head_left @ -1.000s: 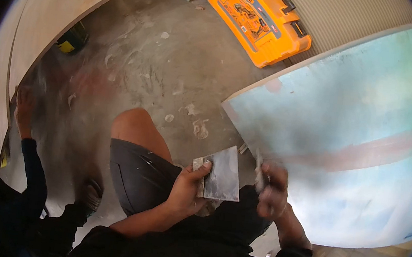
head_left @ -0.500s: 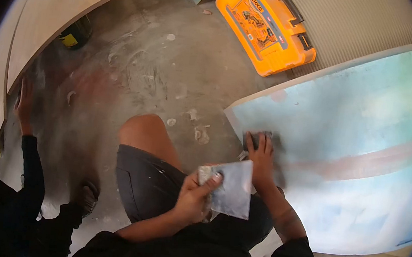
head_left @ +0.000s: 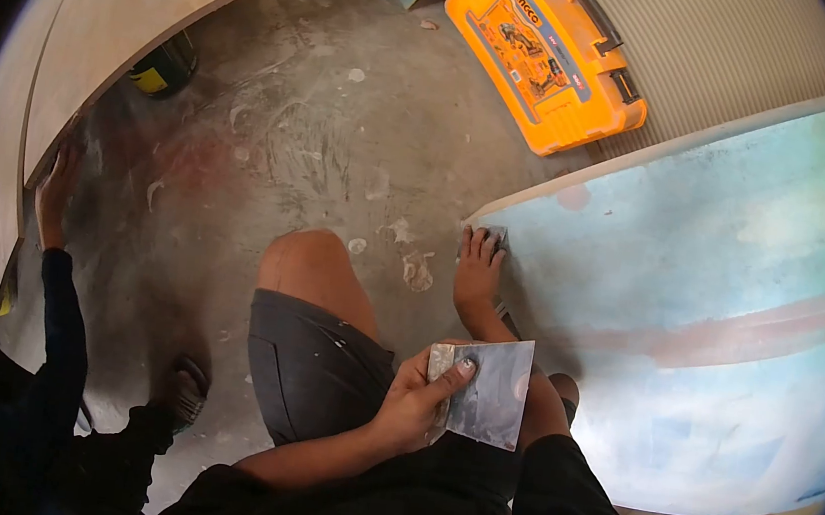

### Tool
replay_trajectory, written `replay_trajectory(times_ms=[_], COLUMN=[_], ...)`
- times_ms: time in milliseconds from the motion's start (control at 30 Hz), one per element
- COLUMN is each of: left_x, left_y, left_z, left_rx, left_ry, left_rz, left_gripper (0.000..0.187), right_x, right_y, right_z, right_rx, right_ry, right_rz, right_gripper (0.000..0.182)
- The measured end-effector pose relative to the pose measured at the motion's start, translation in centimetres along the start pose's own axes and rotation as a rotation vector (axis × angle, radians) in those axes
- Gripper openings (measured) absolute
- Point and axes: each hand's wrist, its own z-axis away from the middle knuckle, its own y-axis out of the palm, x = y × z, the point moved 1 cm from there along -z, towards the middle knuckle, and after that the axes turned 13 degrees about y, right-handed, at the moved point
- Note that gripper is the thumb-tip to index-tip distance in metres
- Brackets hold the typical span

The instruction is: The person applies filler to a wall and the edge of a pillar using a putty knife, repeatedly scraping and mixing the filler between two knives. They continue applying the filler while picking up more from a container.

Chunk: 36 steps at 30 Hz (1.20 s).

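Floor (head_left: pixel 285 134): grey concrete, w/ pale splashes & a reddish patch at L. Blue panel (head_left: pixel 751 293): fills R side, painted light blue w/ a pinkish band; nearest corner points toward the person's knee. Wooden board (head_left: pixel 118 46): pale, curved edge, upper L. Orange case (head_left: pixel 545 65): beyond the panel's far edge, label side up, apart from both hands. Bucket (head_left: pixel 166 66): dark w/ yellow patch, partly under the board edge. Co-worker's hand (head_left: pixel 57 195): at the board's lower edge, far L; grip can't be told.

L hand (head_left: pixel 413 398): clamped on grey plate (head_left: pixel 500 402), thumb flat on upper face, other fingers mostly hidden below. Plate held approx. level over the person's lap; most of it projects R of the grip, pale strip at its L edge under the hand. In view it overlaps the R forearm.

R hand (head_left: pixel 479 270): arm extended, fingers closed over small grey blade (head_left: pixel 499 234) at the panel's near corner. Blade shows just past the fingertips, appears in contact w/ panel; remainder covered by hand.
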Motion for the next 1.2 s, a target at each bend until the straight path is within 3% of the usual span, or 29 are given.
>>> replay_trajectory(times_ms=[467, 500, 600, 700, 900, 1000, 1100, 1200], left_x=[-0.8, -0.6, -0.5, -0.4, 0.2, -0.2, -0.2, -1.0], left_y=[0.2, -0.1, 0.0, 0.0, -0.3, 0.0, -0.6, -0.4], left_z=[-0.3, -0.4, -0.4, -0.8, -1.1, -1.0, -0.5, -0.7], left_rx=[-0.062, -0.087, -0.155, -0.248, -0.360, -0.269, -0.158, -0.113], left_ry=[0.024, 0.030, 0.031, 0.044, 0.019, -0.055, -0.029, 0.054], left_rz=[-0.037, -0.048, -0.039, -0.047, 0.012, 0.065, 0.027, 0.037], left_gripper=[0.023, 0.022, 0.020, 0.018, 0.015, 0.016, 0.022, 0.025], right_x=[-2.9, -2.9, -0.3, -8.2, -18.4, -21.6, -20.4, -20.8], right_y=[3.2, 4.2, 19.1, -1.1, -15.1, -19.6, -21.2, -18.8], right_z=[5.1, 5.7, 8.6, 6.9, 6.6, 8.6, 10.0, 9.2], right_rx=[0.044, 0.056, 0.037, 0.542, 0.175, -0.208, -0.227, -0.027], right_ry=[-0.187, -0.178, -0.063, -0.128, -0.051, -0.551, -0.630, -0.450], right_rz=[0.281, 0.333, 0.566, 0.367, -1.469, -1.570, -1.433, -1.240], right_gripper=[0.053, 0.052, 0.052, 0.048, 0.041, 0.042, 0.048, 0.055])
